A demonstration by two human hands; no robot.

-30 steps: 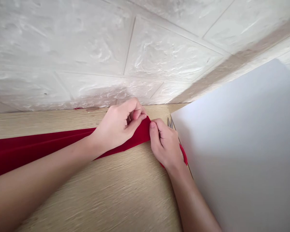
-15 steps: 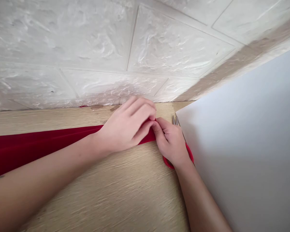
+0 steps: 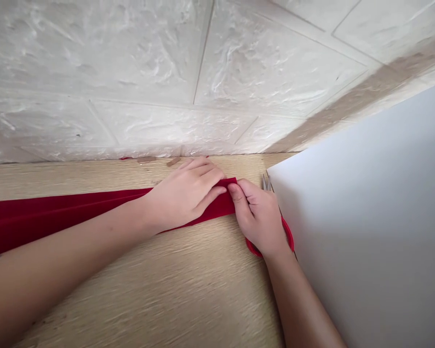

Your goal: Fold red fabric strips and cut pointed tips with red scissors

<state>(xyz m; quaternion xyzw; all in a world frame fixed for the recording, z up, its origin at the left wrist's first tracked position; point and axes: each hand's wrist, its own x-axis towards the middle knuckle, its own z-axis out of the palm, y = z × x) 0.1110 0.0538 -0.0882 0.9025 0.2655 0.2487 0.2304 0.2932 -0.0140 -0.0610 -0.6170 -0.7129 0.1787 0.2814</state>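
Observation:
A long folded strip of red cloth lies across the wooden table, from the left edge to the middle. My left hand rests flat on its right end, fingers stretched out and pressing it down. My right hand pinches the cloth's end corner between thumb and fingers. Under my right hand lie scissors with red handles; their metal tips poke out beyond it.
A large white sheet covers the right side of the table, its edge right next to my right hand. A white textured brick-pattern wall rises directly behind the table. Small brown scraps lie at the wall's foot.
My left hand has gone from a curled pinch on the cloth's end to lying flat over it. The right hand stays pinched at the corner. The view has shifted slightly.

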